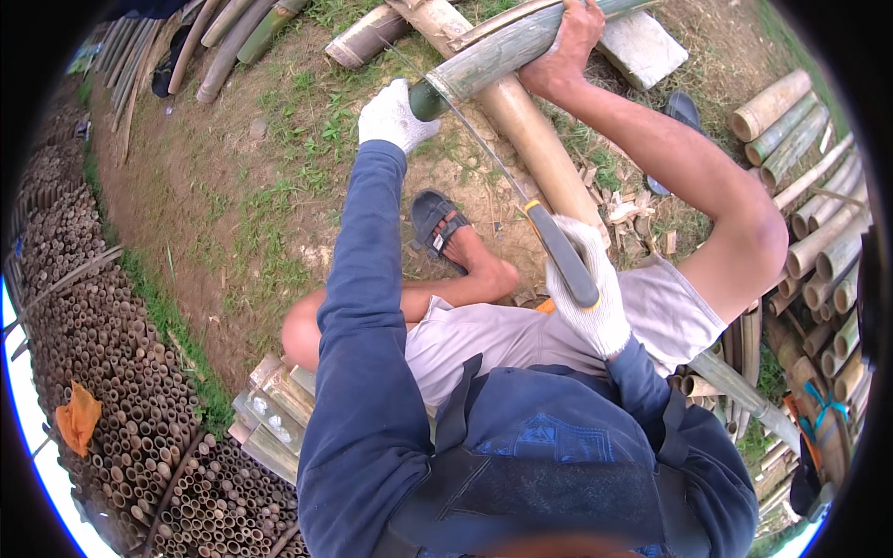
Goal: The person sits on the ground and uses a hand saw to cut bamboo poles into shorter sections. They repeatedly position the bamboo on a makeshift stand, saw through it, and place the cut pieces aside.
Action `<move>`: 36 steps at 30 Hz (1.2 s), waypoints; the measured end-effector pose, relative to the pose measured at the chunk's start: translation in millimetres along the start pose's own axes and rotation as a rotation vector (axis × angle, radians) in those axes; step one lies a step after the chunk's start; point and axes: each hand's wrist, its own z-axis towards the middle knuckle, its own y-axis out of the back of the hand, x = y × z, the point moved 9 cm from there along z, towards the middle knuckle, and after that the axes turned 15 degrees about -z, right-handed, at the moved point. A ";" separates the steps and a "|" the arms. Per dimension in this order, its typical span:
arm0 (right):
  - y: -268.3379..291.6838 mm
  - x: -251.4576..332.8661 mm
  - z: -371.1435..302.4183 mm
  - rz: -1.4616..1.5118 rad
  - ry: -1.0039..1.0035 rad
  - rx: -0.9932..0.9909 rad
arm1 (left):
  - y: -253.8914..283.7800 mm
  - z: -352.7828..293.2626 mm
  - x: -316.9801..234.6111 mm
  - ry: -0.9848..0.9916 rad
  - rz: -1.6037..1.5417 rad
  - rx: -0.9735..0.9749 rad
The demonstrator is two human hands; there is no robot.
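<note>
My left hand [394,115], in a white glove, grips the near cut end of a green bamboo pole [502,51] that lies across a thicker tan bamboo log [535,139]. In a white glove too, my right hand [588,296] is closed on the black, yellow-tipped handle of a hand saw [561,253]. Its thin curved blade runs up and left to the green pole, close to my left hand. My bare right foot [569,42] presses on top of the pole. My left foot [446,232], in a dark sandal, is on the ground below it.
Stacked bamboo sections with open ends [121,372] fill the left side, with an orange cloth [78,418] on them. More bamboo poles [819,214] lie at the right. A grey concrete block [644,46] and a loose dark sandal [685,108] lie beyond the log. Chips litter the dirt.
</note>
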 end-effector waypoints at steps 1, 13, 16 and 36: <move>-24.1 2.2 41.9 0.072 0.093 -0.083 | -0.2 -2.0 -0.3 0.018 -0.014 -0.006; 31.0 -16.0 -82.3 -0.184 -0.018 0.065 | 0.1 -0.7 -0.6 -0.027 0.040 0.076; 36.2 -2.6 -72.6 -0.102 -0.045 0.045 | -3.0 0.0 0.4 -0.028 0.025 0.056; 3.8 -9.8 -11.0 0.003 -0.046 0.047 | -2.5 0.0 2.5 -0.040 0.015 -0.059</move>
